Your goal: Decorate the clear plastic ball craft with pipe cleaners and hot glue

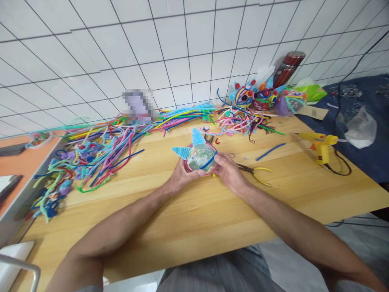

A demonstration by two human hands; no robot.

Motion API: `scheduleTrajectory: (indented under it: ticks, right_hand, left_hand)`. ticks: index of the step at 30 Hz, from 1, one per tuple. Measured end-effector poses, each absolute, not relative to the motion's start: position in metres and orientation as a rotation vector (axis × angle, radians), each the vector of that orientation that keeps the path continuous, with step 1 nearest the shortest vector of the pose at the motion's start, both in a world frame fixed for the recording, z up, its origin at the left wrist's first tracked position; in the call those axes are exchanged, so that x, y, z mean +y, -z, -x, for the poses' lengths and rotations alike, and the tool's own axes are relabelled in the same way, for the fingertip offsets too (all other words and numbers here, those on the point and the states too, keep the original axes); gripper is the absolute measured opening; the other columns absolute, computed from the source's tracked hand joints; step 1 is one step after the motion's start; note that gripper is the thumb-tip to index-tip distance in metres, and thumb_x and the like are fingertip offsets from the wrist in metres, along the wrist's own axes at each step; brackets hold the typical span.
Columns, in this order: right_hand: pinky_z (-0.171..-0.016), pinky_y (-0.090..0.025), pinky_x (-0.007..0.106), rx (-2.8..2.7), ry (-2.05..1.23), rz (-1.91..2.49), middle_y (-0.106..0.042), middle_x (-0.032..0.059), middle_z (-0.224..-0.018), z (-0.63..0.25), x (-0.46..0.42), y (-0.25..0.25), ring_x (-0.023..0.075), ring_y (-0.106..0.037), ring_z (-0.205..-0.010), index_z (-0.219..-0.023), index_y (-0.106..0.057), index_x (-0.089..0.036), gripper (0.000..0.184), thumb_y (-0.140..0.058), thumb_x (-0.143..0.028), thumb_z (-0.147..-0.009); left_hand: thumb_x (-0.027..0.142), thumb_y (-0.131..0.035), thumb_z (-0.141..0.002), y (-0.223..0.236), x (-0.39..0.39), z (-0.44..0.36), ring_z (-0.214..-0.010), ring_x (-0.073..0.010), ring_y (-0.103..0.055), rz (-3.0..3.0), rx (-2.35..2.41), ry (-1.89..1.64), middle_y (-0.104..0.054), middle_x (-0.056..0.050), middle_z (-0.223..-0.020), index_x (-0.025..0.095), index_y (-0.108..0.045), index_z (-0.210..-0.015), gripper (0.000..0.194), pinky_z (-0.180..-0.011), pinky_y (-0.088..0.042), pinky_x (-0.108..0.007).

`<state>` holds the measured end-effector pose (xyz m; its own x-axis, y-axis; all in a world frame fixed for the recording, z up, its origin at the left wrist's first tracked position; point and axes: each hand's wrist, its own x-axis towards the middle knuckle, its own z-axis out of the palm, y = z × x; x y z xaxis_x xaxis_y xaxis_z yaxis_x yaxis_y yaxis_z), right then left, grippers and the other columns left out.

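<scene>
Between my two hands, over the middle of the wooden table [170, 227], is a round ornament [199, 157] with a clear, greenish body. Two light blue pipe-cleaner horns stick out of it, a dark blue strip crosses it and a red band runs around its edge. My left hand [182, 175] grips its lower left side, the thumb along the near edge. On the right side my right hand [227, 169] holds it, the thumb by the dark blue strip. Pliers [255, 170] with yellow handles lie just right of my right hand.
Pipe cleaners [118, 146] are heaped at left and along the tiled wall. A yellow glue gun [322, 146] stands at right, its cord trailing. Decorated balls [243, 96] and a red thermos [288, 69] stand at the back right. A blue pipe cleaner [271, 151] lies nearer.
</scene>
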<state>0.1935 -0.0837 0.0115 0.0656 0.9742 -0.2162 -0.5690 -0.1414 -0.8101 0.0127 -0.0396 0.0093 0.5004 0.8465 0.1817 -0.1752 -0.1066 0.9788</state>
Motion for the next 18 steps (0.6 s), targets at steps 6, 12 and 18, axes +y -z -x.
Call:
scheduleTrajectory:
  ticks: [6, 12, 18]
  right_hand:
    - [-0.066, -0.057, 0.026, -0.569, -1.472, 0.888, -0.072, -0.0043, -0.076, -0.195, -0.082, -0.011, 0.0148, -0.068, -0.073, -0.078, -0.067, -0.025, 0.046, -0.099, -0.054, -0.061]
    - [-0.067, -0.057, 0.026, -0.497, -1.540, 0.849, -0.078, -0.0027, -0.090, -0.200, -0.079, -0.009, 0.0154, -0.069, -0.078, -0.085, -0.072, -0.025, 0.033, -0.092, -0.048, -0.073]
    - [-0.072, -0.059, 0.029, -0.517, -1.558, 0.844, -0.079, -0.0034, -0.095, -0.204, -0.077, -0.003, 0.0156, -0.071, -0.084, -0.087, -0.071, -0.025, 0.027, -0.089, -0.044, -0.079]
  left_hand:
    - [0.066, -0.098, -0.059, -0.002, -0.039, -0.013, -0.146, -0.0409, -0.054, -1.426, 0.597, -0.951, -0.057, -0.021, -0.155, 0.023, -0.031, -0.165, 0.133, -0.125, -0.042, -0.056]
    - [0.063, -0.098, -0.061, 0.005, -0.040, -0.009, -0.161, -0.0404, -0.034, -1.509, 0.616, -0.918, -0.038, -0.020, -0.170, 0.026, -0.019, -0.169, 0.139, -0.134, -0.027, -0.058]
    - [0.061, -0.093, -0.073, 0.006, -0.035, -0.008, -0.156, -0.0401, -0.043, -1.517, 0.580, -0.907, -0.045, -0.019, -0.167, 0.027, -0.023, -0.169, 0.123, -0.130, -0.036, -0.059]
